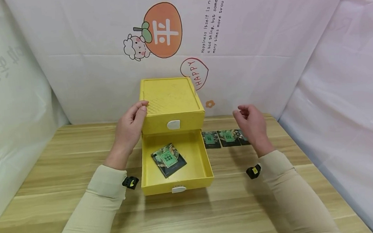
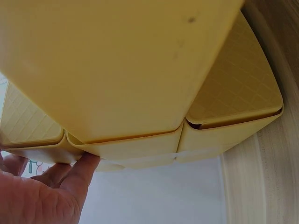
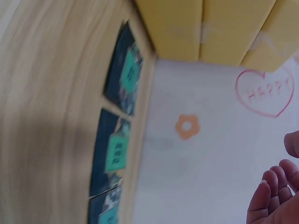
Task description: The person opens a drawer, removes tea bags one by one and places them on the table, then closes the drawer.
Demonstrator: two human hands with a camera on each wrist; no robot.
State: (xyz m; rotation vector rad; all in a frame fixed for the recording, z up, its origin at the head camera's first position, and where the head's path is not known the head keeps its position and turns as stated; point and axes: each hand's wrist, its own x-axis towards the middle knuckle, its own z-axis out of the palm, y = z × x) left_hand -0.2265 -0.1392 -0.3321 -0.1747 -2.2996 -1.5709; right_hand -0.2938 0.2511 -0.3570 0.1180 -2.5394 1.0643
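Note:
A yellow drawer box (image 1: 171,95) stands at the back of the table, its tiers stacked. One yellow drawer (image 1: 194,159) is pulled out toward me, with a white tab on its front. In it a dark square packet (image 1: 169,159) with a green label lies askew. My left hand (image 1: 129,126) rests against the box's upper left side, fingertips at the top edge; the left wrist view shows fingers (image 2: 81,179) touching the side wall. My right hand (image 1: 252,124) hangs in the air right of the box, fingers loosely curled, holding nothing.
Right of the box, several similar packets (image 1: 229,137) lie in a row near the back edge of the wooden table (image 1: 181,223); my right hand partly covers the row in the head view. A printed white cloth (image 1: 252,78) hangs behind and at both sides.

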